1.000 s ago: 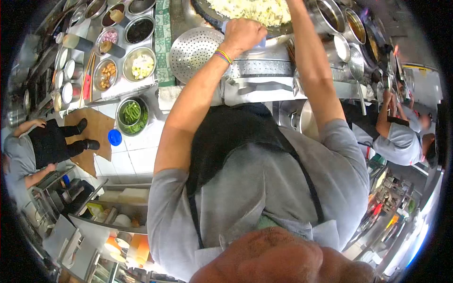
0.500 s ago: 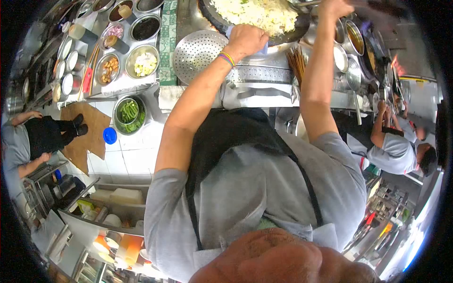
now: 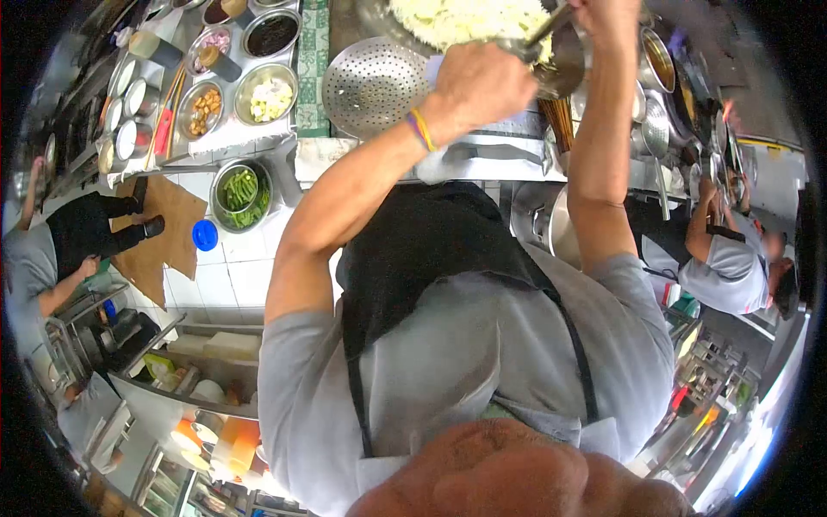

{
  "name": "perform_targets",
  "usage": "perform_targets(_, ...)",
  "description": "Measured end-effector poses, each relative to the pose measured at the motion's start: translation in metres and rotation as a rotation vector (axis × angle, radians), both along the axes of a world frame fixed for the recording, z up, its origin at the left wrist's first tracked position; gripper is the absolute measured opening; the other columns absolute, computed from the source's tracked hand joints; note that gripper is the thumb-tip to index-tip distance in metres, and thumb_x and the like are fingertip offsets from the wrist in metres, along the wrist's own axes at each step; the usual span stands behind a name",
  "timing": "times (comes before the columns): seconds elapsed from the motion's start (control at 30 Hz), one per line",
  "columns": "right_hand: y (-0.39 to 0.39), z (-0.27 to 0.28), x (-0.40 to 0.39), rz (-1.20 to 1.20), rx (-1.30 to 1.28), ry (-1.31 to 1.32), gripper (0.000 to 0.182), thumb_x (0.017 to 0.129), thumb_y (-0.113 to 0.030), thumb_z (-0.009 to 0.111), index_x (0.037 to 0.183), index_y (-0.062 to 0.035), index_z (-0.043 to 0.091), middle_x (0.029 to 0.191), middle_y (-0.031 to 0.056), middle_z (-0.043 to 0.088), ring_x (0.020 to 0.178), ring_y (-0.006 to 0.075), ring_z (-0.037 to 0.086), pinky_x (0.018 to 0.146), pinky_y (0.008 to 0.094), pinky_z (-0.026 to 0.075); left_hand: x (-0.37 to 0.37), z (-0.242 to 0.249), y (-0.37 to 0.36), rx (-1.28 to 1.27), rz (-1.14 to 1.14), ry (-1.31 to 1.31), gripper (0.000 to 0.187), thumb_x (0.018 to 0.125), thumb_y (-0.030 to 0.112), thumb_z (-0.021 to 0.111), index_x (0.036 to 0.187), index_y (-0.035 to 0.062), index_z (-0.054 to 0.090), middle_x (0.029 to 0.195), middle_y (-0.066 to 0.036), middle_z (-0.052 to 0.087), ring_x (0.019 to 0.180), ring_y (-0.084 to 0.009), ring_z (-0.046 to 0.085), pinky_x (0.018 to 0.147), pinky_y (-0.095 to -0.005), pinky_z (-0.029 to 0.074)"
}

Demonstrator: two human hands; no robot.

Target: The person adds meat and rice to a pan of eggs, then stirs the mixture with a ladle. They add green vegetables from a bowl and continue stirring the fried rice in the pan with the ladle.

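Observation:
My left hand [image 3: 482,82], with a coloured band at the wrist, grips the wok's handle through a pale cloth. The wok [image 3: 465,17] at the top edge holds a heap of white and yellow fried rice. My right hand [image 3: 610,17] is closed on the long handle of a metal ladle [image 3: 556,67], whose bowl hangs at the wok's near right rim, just right of my left hand. My grey shirt and black apron fill the middle of the view.
A round perforated strainer [image 3: 370,82] lies left of the wok. Steel bowls of ingredients [image 3: 267,96] stand on a tray at upper left. A bowl of green beans [image 3: 241,194] is below it. Pots [image 3: 659,60] line the right. Co-workers stand at left [image 3: 52,250] and right [image 3: 732,263].
My left hand has shifted right and nearer with the wok handle. My right hand has brought the ladle down to the wok's near rim.

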State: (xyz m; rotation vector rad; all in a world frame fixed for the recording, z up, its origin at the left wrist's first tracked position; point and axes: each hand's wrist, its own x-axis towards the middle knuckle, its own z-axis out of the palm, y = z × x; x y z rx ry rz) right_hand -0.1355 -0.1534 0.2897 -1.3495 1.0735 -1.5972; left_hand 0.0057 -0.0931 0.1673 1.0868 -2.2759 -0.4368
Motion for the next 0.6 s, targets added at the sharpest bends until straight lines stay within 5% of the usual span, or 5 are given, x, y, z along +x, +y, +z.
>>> perform_targets(0.17,-0.024,-0.017,-0.003,-0.175,-0.109,-0.097,0.035,0.101,-0.027,0.064,0.073,-0.0153,0.047,0.054,-0.0075,0.037,0.039,0.0071,0.033,0.035,0.0254,0.025,-0.017,0.013,-0.040,-0.394,-0.040,0.288,0.026,0.078,0.029,0.062,0.064,0.0113,0.074,0.062,-0.014,0.068,0.056,-0.0340,0.067,0.060,-0.0515,0.055)
perform_targets(0.4,-0.010,-0.018,-0.049,-0.344,-0.273,-0.167,0.022,0.100,-0.022,0.066,0.085,-0.0122,0.052,0.048,-0.0064,0.039,0.034,0.0096,0.037,0.030,0.0271,0.031,0.020,-0.096,0.022,0.040,0.001,-0.017,0.031,0.085,0.027,0.062,0.061,0.0137,0.073,0.051,-0.011,0.063,0.044,-0.0264,0.063,0.051,-0.0436,0.053)
perform_targets(0.43,0.012,0.001,-0.057,-0.456,-0.330,-0.022,0.014,0.101,-0.022,0.061,0.099,-0.0094,0.057,0.063,0.0003,0.052,0.051,0.0137,0.055,0.041,0.0330,0.047,0.019,-0.090,0.021,0.097,0.002,0.004,0.032,0.086,0.029,0.061,0.060,0.0151,0.073,0.051,-0.011,0.063,0.045,-0.0266,0.064,0.052,-0.0433,0.053)
perform_targets(0.47,0.018,0.019,-0.089,-0.129,-0.298,-0.158,0.042,0.096,-0.026,0.062,0.063,-0.0167,0.037,0.053,-0.0034,0.027,0.041,0.0105,0.021,0.043,0.0315,0.018,0.017,-0.074,0.009,0.161,-0.012,-0.094,0.032,0.085,0.032,0.060,0.063,0.0135,0.075,0.054,-0.013,0.064,0.048,-0.0307,0.065,0.054,-0.0450,0.054)
perform_targets(0.6,0.063,0.059,-0.070,-0.392,-0.579,-0.099,0.043,0.087,-0.028,0.059,0.058,-0.0174,0.029,0.049,-0.0012,0.026,0.039,0.0146,0.017,0.044,0.0332,0.019,-0.010,-0.040,-0.059,-0.071,0.152,0.004,0.034,0.085,0.037,0.058,0.071,0.0133,0.076,0.062,-0.016,0.067,0.057,-0.0372,0.067,0.060,-0.0491,0.056)
